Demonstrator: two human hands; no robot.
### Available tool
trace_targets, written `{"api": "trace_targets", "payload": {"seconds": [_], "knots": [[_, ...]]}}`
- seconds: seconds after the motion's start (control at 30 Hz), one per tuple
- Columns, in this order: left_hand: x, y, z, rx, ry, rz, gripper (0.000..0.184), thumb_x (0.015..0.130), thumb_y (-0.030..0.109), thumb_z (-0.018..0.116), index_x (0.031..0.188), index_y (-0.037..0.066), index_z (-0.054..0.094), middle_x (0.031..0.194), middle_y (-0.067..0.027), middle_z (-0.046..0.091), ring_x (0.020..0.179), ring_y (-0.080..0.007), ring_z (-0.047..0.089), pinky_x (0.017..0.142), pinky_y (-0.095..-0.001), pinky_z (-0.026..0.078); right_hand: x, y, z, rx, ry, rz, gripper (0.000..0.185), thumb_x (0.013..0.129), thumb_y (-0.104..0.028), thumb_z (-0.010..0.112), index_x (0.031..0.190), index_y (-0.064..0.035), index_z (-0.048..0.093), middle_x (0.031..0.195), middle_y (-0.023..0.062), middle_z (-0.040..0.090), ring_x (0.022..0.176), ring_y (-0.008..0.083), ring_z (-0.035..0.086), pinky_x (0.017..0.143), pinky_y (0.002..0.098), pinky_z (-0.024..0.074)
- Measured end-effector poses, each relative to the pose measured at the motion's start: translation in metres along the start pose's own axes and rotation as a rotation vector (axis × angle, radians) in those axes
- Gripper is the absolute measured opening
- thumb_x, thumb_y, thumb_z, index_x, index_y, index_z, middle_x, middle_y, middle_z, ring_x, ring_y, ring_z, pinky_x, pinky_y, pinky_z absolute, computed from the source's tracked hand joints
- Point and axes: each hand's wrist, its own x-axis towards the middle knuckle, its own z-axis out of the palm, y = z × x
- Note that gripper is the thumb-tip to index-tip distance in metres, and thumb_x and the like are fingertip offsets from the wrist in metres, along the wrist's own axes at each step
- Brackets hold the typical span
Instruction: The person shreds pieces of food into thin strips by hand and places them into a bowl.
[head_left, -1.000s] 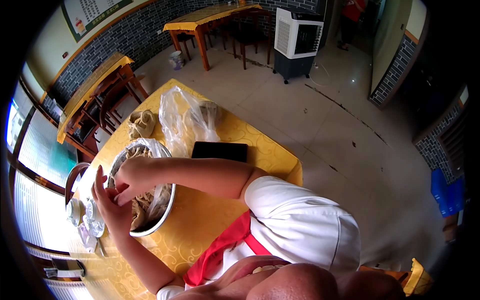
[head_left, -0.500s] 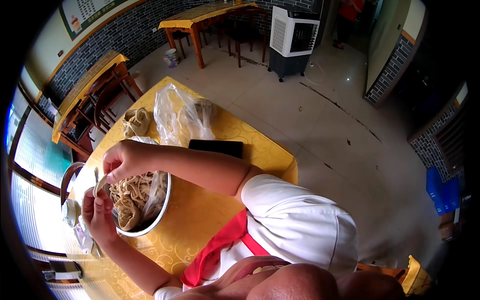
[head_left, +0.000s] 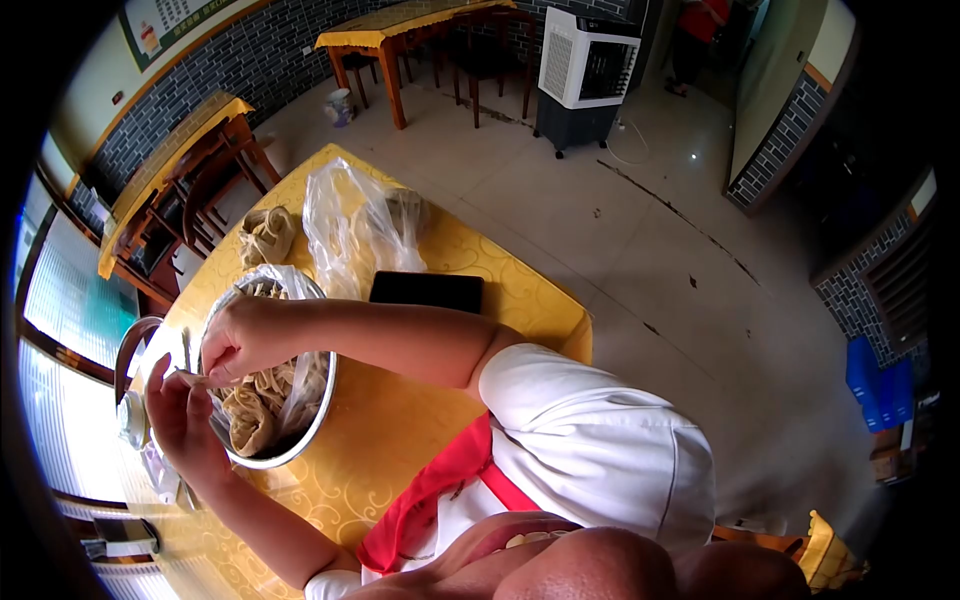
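- In the head view, we find a pale strip (head_left: 189, 377) between the two hands, at the left side of the round basin (head_left: 262, 465); we cannot tell how high it is held.
- We see the right hand (head_left: 235, 342) pinched on the strip; the left hand (head_left: 183, 410) meets it with fingers curled, but we cannot tell whether its fingertips clamp.
- We judge that uneven pulling could tear the strip, since it looks thin.
- If the pinch slips, we think it could fall outside the basin, being beside its rim.
- The right forearm (head_left: 385, 338) crosses above the basin; dipping low, it might snag the plastic liner (head_left: 307, 395) or stir the tan strips (head_left: 275, 385) inside.
- We read the pale strip's long axis as roughly crosswise, its left end pointing away from the basin.
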Motion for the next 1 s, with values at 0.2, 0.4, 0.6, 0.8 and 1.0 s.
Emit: {"api": "trace_targets", "payload": {"seconds": [0.2, 0.4, 0.6, 0.8, 1.0], "knots": [[-0.001, -0.012, -0.008, -0.003, -0.01, -0.012, 0.048, 0.079, -0.001, 0.061, 0.124, 0.001, 0.042, 0.075, 0.0003, 0.054, 0.067, -0.0067, 0.048, 0.059, -0.0175, 0.037, -0.002, -0.016, -0.001, 0.045, 0.083, 0.106, 0.018, 0.068, -0.017, 0.072, 0.082, -0.0066, 0.068, 0.073, 0.0076, 0.064, 0.066, 0.0158, 0.061, 0.06, 0.0281, 0.0462], [-0.002, -0.002, -0.002, -0.058, -0.038, -0.064, 0.039, 0.077, -0.001, 0.064, 0.113, 0.001, 0.05, 0.079, -0.001, 0.058, 0.073, -0.0069, 0.054, 0.063, -0.018, 0.043, -0.001, -0.026, -0.004, 0.017, 0.091, 0.159, 0.012, 0.075, -0.005, 0.068, 0.086, -0.0019, 0.067, 0.075, 0.0022, 0.064, 0.066, 0.006, 0.057, 0.06, 0.0203, 0.0458], [0.003, -0.012, -0.006, -0.126, -0.117, -0.128, 0.021, 0.077, 0.0, 0.066, 0.096, -0.004, 0.059, 0.087, -0.0062, 0.063, 0.079, -0.0117, 0.06, 0.073, -0.0224, 0.049, 0.0, -0.02, -0.002, 0.256, 0.184, 0.335, 0.013, 0.075, -0.007, 0.069, 0.087, -0.0007, 0.067, 0.076, 0.0039, 0.066, 0.069, 0.0069, 0.062, 0.063, 0.0203, 0.0496], [0.001, -0.012, -0.005, 0.056, -0.08, -0.143, 0.02, 0.078, -0.003, 0.064, 0.098, -0.004, 0.06, 0.085, -0.0054, 0.063, 0.078, -0.0101, 0.059, 0.069, -0.0209, 0.049, -0.001, -0.025, -0.003, 0.124, 0.181, 0.35, 0.014, 0.076, -0.008, 0.069, 0.088, -0.0007, 0.066, 0.076, 0.004, 0.067, 0.069, 0.0068, 0.062, 0.064, 0.0199, 0.049], [0.001, -0.013, -0.003, 0.05, -0.093, -0.121, 0.016, 0.077, -0.003, 0.065, 0.092, -0.003, 0.06, 0.083, -0.0044, 0.063, 0.076, -0.009, 0.059, 0.068, -0.0203, 0.049, 0.001, -0.034, -0.004, 0.046, 0.124, 0.349, 0.011, 0.078, -0.001, 0.066, 0.088, 0.0022, 0.064, 0.078, 0.0037, 0.065, 0.07, 0.0066, 0.06, 0.062, 0.0188, 0.0484]]}}
